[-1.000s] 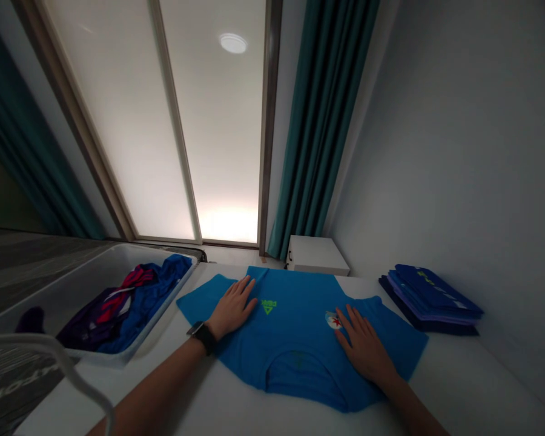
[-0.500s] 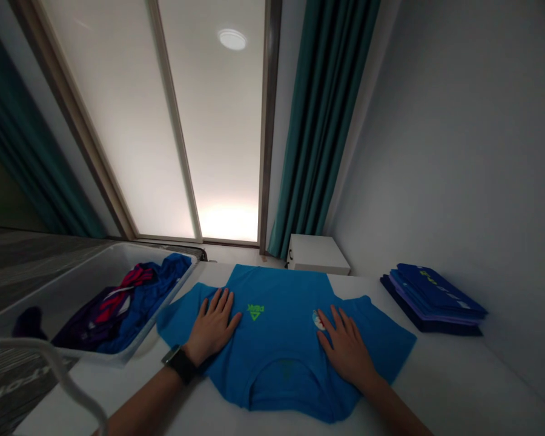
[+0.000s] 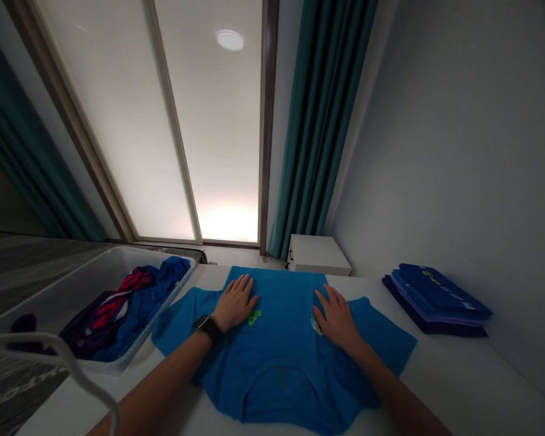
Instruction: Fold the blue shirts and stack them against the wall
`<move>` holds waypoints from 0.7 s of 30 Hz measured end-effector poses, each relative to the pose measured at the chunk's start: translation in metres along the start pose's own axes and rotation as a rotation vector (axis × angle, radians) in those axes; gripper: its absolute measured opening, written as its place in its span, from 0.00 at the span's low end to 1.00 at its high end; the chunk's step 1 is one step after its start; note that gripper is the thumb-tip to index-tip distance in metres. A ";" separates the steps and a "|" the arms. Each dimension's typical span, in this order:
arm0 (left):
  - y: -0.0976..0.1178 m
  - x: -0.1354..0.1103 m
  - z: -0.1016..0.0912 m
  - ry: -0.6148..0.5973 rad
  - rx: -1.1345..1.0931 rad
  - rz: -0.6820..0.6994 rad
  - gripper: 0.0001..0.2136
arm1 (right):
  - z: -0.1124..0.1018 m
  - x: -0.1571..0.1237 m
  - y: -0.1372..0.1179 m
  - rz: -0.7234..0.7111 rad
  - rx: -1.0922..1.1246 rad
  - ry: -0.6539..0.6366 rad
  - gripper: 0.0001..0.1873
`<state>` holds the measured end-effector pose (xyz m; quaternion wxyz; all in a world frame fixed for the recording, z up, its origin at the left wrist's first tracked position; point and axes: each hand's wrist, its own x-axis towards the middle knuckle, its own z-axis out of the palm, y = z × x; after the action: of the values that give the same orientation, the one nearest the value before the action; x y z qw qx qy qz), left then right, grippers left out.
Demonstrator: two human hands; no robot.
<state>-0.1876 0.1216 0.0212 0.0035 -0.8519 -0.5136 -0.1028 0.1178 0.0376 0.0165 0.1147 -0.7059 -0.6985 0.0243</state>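
Note:
A blue T-shirt lies spread on the white table, its neckline toward me and its sleeves out to both sides. My left hand rests flat on the shirt's upper left part, fingers stretched out, partly covering a green print. On the other side my right hand lies flat with its fingers a little apart, beside a small round white badge that it partly covers. Neither hand grips the cloth. A dark watch is on my left wrist.
Left of the shirt stands a translucent plastic bin holding crumpled blue, red and purple clothes. A stack of folded clothes sits at the right by the wall. A white cable curves in at lower left. Behind the table is a white cabinet.
Both hands have slid away from me across the shirt, the left also to the right over the green print. The shirt's neckline edge has shifted slightly toward me.

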 end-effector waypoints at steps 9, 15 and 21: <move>-0.009 0.031 0.006 -0.050 -0.016 -0.106 0.28 | 0.019 0.052 0.016 -0.020 -0.004 -0.108 0.34; 0.002 0.039 0.019 -0.040 -0.033 -0.114 0.29 | 0.021 0.041 0.033 0.108 -0.048 -0.096 0.37; -0.010 0.040 0.019 0.000 -0.049 -0.114 0.26 | 0.011 0.031 0.046 0.117 -0.049 -0.113 0.36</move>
<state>-0.1753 0.1630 0.0087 -0.0230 -0.8210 -0.5587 -0.1154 0.1616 0.0704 0.0003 0.0562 -0.7456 -0.6619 0.0537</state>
